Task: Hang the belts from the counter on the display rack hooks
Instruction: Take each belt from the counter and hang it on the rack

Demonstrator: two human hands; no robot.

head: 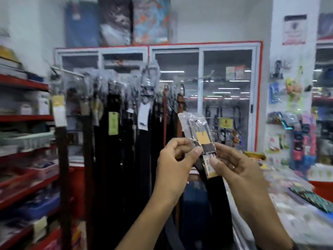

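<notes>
Both my hands hold one dark belt (207,170) at chest height. Its buckle end (195,127) is wrapped in clear plastic and points up, with a tan tag on it. My left hand (173,159) pinches the plastic just below the buckle. My right hand (232,166) grips the strap and its paper label from the right. The strap hangs down between my forearms. Left of my hands stands the display rack (115,82), its hooks crowded with several dark and brown belts in plastic sleeves. The picture is blurred.
Red shelves (23,120) with trays of goods line the left side. A counter (297,204) covered with packaged goods runs along the right. Behind the rack is a glass-doored cabinet (203,98). Small items hang on the white wall (292,109) at the right.
</notes>
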